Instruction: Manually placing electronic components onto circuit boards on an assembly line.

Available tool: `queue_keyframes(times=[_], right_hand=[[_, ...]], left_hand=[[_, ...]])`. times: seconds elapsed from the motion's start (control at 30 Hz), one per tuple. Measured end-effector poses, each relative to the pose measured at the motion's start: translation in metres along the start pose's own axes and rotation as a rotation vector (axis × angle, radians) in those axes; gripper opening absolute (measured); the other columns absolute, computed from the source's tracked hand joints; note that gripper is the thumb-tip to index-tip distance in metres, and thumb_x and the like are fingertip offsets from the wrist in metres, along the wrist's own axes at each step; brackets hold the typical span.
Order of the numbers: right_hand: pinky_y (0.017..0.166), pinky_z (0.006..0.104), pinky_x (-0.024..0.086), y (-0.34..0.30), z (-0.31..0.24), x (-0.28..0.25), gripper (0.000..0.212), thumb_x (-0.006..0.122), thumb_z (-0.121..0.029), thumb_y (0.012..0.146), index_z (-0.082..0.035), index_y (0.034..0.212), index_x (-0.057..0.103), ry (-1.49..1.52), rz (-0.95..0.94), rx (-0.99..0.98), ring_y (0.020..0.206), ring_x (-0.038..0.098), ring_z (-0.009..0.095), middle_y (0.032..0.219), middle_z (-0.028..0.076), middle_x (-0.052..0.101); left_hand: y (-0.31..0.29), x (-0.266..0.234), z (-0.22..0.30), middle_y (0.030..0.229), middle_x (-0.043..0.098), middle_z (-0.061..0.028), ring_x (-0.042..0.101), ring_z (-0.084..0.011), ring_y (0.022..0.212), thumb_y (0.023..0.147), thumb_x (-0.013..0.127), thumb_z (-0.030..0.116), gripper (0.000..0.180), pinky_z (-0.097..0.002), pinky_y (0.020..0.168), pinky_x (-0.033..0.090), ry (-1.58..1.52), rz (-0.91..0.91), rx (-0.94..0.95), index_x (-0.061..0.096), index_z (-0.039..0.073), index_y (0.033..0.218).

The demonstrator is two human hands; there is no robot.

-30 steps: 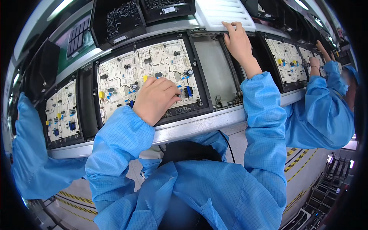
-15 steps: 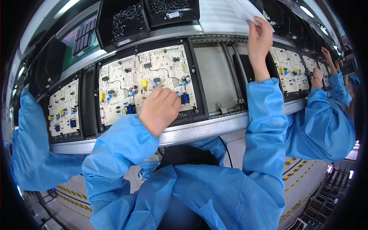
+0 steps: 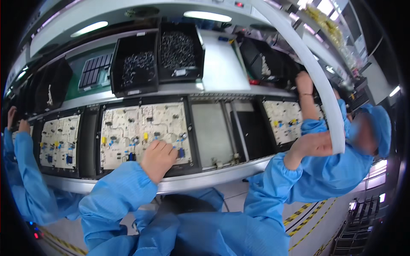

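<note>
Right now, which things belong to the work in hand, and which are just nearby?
In hand: left hand resting on the middle circuit board; right hand holding a long white strip.
Nearby: two black parts bins, left board, right board, neighbours' hands.

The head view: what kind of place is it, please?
Most likely an electronics assembly line. Pale circuit boards sit in black frames along a conveyor, black bins of small parts stand on the shelf above, and people in blue coats work side by side. The left hand rests on a board.

small white labels (image 3: pixel 180 73) on black bin fronts
</note>
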State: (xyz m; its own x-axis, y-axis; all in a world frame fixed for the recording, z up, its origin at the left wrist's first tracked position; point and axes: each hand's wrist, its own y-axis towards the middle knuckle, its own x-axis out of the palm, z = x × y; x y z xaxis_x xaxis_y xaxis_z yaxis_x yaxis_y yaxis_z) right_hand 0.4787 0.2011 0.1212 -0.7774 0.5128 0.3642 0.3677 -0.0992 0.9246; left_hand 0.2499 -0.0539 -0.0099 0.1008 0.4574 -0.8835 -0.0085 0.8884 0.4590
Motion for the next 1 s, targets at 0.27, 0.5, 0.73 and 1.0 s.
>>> queue_keyframes(times=[0.27, 0.5, 0.73, 1.0], right_hand=[[0.082, 0.0308, 0.041, 0.083, 0.006, 0.066, 0.024, 0.046, -0.011, 0.088, 0.002, 0.108, 0.042, 0.115, -0.106, -0.139, 0.099, 0.049, 0.023, 0.107, 0.014, 0.047], [0.073, 0.0316, 0.043, 0.095, 0.011, 0.184, 0.02, 0.052, -0.006, 0.081, -0.004, 0.101, 0.055, 0.155, -0.445, -0.142, 0.085, 0.052, 0.024, 0.097, 0.012, 0.051], [0.071, 0.0362, 0.044, 0.065, 0.024, 0.225, 0.027, 0.053, -0.005, 0.077, -0.01, 0.103, 0.055, 0.148, -0.607, -0.076, 0.084, 0.052, 0.028, 0.103, 0.013, 0.048], [0.071, 0.0393, 0.041, -0.092, 0.043, 0.236, 0.025, 0.049, 0.005, 0.069, -0.003, 0.093, 0.052, 0.301, -0.898, -0.125, 0.079, 0.049, 0.031, 0.087, 0.015, 0.05]], left_hand=[[0.075, -0.014, -0.023, 0.079, 0.051, -0.0035, 0.05, -0.021, 0.08, 0.065, 0.068, 0.023, 0.029, -0.0325, 0.073, 0.037, -0.073, -0.023, 0.117, 0.054, 0.01, 0.087], [0.23, 0.098, -0.082, 0.109, 0.054, -0.0094, 0.045, -0.0232, 0.109, 0.079, 0.046, 0.02, 0.028, -0.0363, 0.098, 0.029, 0.632, 0.141, 0.426, 0.055, 0.007, 0.102], [0.272, 0.11, -0.103, 0.107, 0.059, -0.0088, 0.043, -0.0245, 0.111, 0.086, 0.037, 0.04, 0.044, -0.0396, 0.1, 0.02, 0.853, -0.505, 0.253, 0.064, 0.007, 0.1], [0.33, 0.107, -0.093, 0.11, 0.058, -0.0073, 0.051, -0.0241, 0.107, 0.084, 0.045, 0.023, 0.028, -0.0436, 0.093, 0.032, 0.558, -0.72, -0.134, 0.062, 0.014, 0.105]])
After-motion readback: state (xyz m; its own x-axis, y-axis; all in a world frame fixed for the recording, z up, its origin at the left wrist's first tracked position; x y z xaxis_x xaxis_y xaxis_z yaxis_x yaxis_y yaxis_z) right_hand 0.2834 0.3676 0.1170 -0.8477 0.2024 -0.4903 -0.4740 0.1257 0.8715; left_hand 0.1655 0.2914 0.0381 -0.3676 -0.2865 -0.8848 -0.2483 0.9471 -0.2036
